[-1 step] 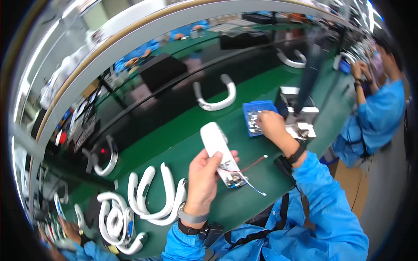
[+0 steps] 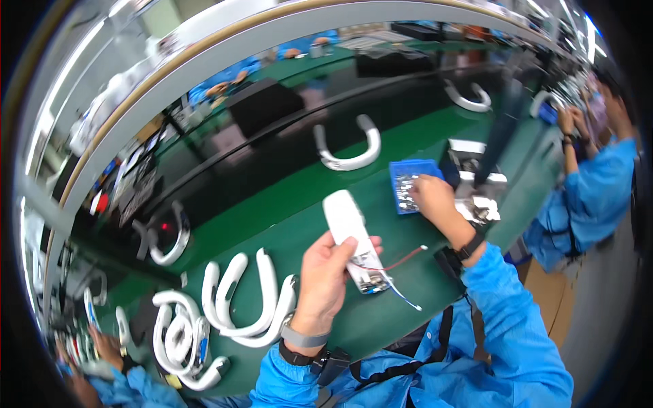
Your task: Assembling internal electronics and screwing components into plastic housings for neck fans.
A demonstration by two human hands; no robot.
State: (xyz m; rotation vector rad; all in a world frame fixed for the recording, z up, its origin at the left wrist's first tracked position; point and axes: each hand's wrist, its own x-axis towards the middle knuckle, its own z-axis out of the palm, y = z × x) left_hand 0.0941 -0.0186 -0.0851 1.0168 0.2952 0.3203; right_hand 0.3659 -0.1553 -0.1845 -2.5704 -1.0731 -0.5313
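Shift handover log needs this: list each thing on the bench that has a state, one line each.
left hand: closed around the white curved part, lifted off the table
white curved part: held, open end showing a circuit board and loose red and blue wires
right hand: fingers reaching into the blue tray
blue tray: flat on the green table, holding small parts
white U-shaped shells: piled, lying flat

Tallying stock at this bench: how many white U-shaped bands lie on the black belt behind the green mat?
3: one mid-belt, one far right near the black post, one at left beside a red light. More may be hidden beyond the rim; the heap on the green mat isn't counted.
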